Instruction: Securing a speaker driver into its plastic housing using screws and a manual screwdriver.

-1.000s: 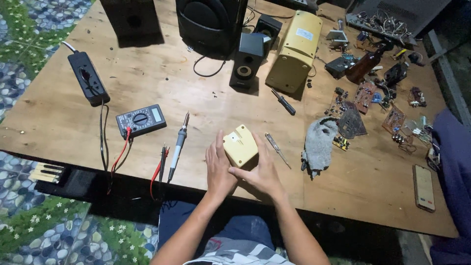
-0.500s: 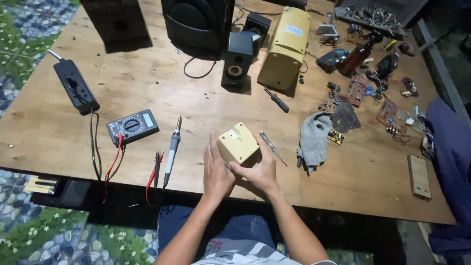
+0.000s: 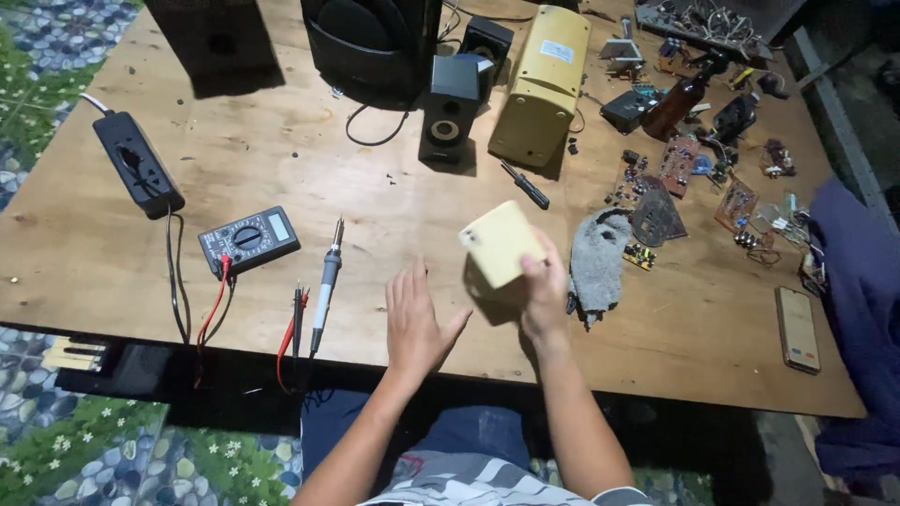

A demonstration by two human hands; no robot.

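**Yellow box lifted in right hand, left hand free**

Yellow box [image 3: 502, 242], small and squarish, is off the table, pinched at its lower right corner by the right hand [image 3: 544, 298]; fingers closed on it, thumb side under. It is tilted, one broad face toward the camera, probably so that face can be looked over. Left hand [image 3: 415, 319] lies flat and spread just left of the box, palm down, holding nothing, hovering at or on the wooden table [image 3: 281, 169]; likely freed to let the right hand turn the box alone.

Just right of the right hand: grey cloth [image 3: 597, 262]. Beyond it, circuit boards [image 3: 689, 178] scattered loose. Left of the left hand: soldering iron [image 3: 325, 286], then multimeter [image 3: 249, 238] with red and black leads. Ahead of both hands: screwdriver [image 3: 525, 185], small speaker [image 3: 448, 117], large yellow casing [image 3: 542, 84]. Far right, near table edge: phone [image 3: 797, 328].

Containers: none open in view; box contents cannot be told.
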